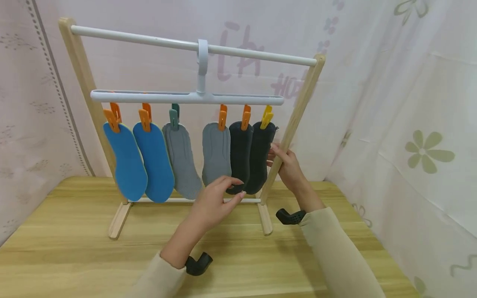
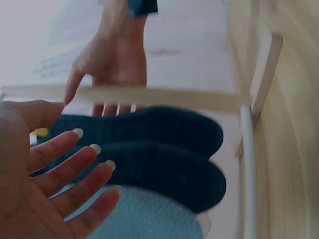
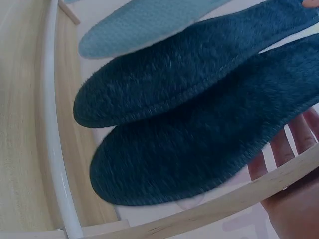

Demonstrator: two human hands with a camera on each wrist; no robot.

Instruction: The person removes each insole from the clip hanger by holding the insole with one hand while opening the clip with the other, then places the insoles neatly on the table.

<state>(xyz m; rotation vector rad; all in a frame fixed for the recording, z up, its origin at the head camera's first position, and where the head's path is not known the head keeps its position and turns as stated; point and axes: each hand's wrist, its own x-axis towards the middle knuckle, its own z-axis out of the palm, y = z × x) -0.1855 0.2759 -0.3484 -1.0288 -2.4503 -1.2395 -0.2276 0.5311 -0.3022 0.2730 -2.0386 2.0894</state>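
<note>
Two black fuzzy insoles hang side by side at the right end of a white clip hanger [image 1: 238, 99]. The outer black insole [image 1: 261, 159] is under a yellow clip [image 1: 266, 118], the inner black insole [image 3: 164, 79] under an orange clip [image 1: 245, 118]. My right hand [image 1: 292, 169] reaches round the rack's right post [image 1: 298, 114], its fingers extended at the outer insole's edge. In front of the insoles' lower ends, my left hand [image 1: 216, 198] is held with fingers apart and nothing between them; the left wrist view shows its spread fingers [image 2: 82, 191].
Further left hang two grey insoles [image 1: 217, 149] and two blue insoles [image 1: 128, 165], on orange and green clips. The hanger hooks over the white top bar [image 1: 149, 39] of a wooden rack, which stands on a wood-grain table [image 1: 67, 240]. A patterned curtain [image 1: 391, 124] surrounds it.
</note>
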